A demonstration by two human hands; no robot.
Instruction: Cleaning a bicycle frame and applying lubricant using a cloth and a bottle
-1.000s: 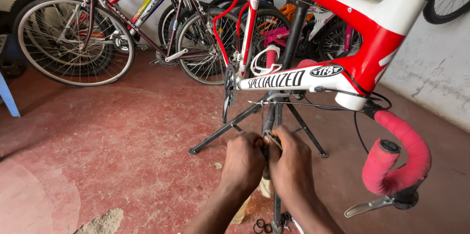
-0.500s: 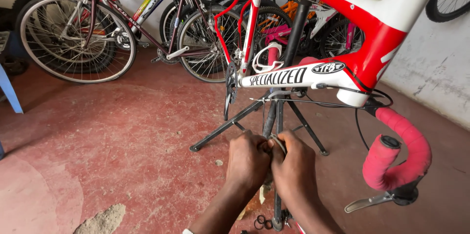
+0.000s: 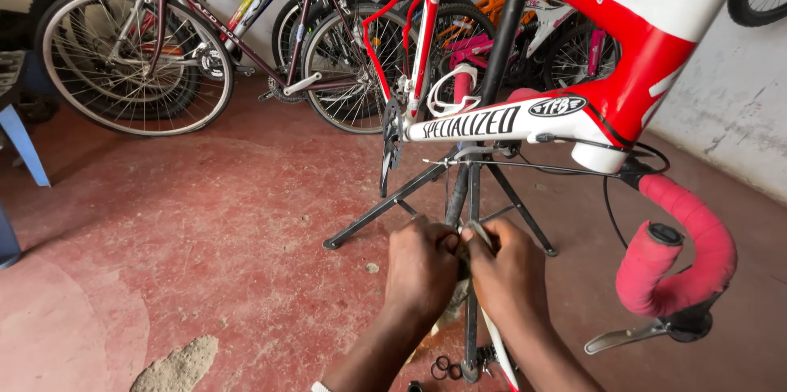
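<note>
Low centre of the frame: a person's left hand (image 3: 421,265) and right hand (image 3: 510,269) are pressed together, fingers closed around a small ring-shaped part (image 3: 478,234) at the fork's white blade (image 3: 496,343). The red-and-white road bike frame (image 3: 574,39) hangs on a black repair stand (image 3: 469,203), pink-taped drop handlebar (image 3: 684,257) at right. The work appears to be at the fitting stage; the next move likely demands a firm, steady grip. Loose black rings (image 3: 443,367) lie on the red floor (image 3: 205,220).
</note>
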